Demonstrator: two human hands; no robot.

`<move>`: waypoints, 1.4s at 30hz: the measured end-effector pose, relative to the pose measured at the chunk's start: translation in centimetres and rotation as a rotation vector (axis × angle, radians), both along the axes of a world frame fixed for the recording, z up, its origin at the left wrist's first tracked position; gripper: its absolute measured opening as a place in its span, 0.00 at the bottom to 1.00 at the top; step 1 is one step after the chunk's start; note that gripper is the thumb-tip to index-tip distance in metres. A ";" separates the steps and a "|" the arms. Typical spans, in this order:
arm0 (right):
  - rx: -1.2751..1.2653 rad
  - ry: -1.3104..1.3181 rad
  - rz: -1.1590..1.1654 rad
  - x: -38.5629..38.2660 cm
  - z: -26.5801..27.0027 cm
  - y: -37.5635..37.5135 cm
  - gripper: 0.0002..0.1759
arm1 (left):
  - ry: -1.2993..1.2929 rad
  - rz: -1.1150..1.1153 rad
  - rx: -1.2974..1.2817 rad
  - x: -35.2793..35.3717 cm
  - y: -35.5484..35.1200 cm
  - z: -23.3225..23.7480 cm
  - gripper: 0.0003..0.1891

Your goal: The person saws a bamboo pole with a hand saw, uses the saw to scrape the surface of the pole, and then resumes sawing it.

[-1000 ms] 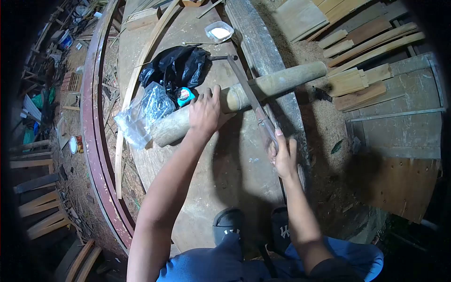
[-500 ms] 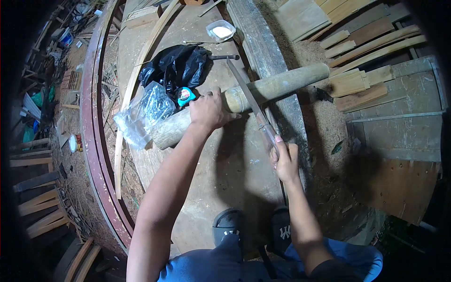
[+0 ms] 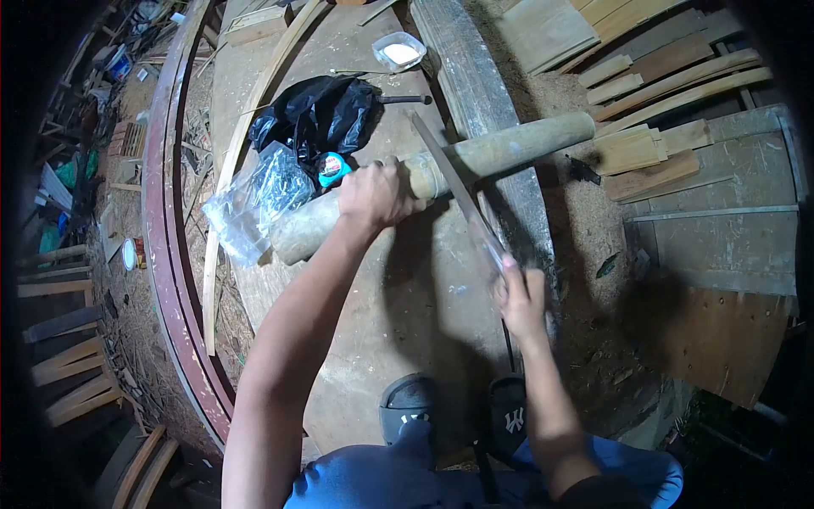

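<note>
A thick bamboo pole [image 3: 526,146] lies slanting across the work board, its far end resting over a heavy timber beam. My left hand [image 3: 373,195] is closed over the pole's near half, pressing it from above. In my right hand [image 3: 520,297] is the handle of a long, narrow-bladed handsaw [image 3: 454,181]. The blade lies across the pole just right of my left hand, close to a ring on the bamboo. Motion blurs the handle end, and I cannot make out the teeth or how deep the blade sits.
Left of the pole lie a clear plastic bag [image 3: 263,204], a black plastic bag [image 3: 326,114] and a blue tape measure [image 3: 332,170]. A hammer-like tool [image 3: 403,99] and a clear tub [image 3: 398,53] are farther back. The timber beam [image 3: 479,76] runs along the right; wood boards [image 3: 632,157] lie beyond.
My right hand has drawn the saw slightly back toward me and to the right. My left hand stays closed on the bamboo pole, which has hardly moved.
</note>
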State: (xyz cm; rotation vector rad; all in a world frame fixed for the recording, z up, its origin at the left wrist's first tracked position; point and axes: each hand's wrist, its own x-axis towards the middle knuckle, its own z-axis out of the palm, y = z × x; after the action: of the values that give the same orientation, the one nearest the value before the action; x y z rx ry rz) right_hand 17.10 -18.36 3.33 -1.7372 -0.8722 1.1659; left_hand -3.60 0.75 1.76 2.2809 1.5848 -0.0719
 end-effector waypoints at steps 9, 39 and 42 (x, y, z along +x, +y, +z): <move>0.029 0.000 0.050 -0.4 0.7 -3.7 0.36 | -0.038 -0.015 0.241 0.2 -1.6 -2.0 0.40; 0.010 -0.026 0.040 0.4 -0.5 -1.6 0.36 | -0.065 0.006 0.213 -0.2 -1.4 -2.6 0.40; 0.126 -0.202 0.091 -1.3 -2.7 4.0 0.35 | -0.056 0.012 0.175 0.1 -1.3 -1.7 0.41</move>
State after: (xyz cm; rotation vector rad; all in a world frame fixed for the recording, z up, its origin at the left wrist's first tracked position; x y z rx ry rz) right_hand 15.78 -14.36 0.63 -1.7474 -1.1324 0.9826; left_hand -3.52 -0.59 0.05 2.3805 1.6338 0.1385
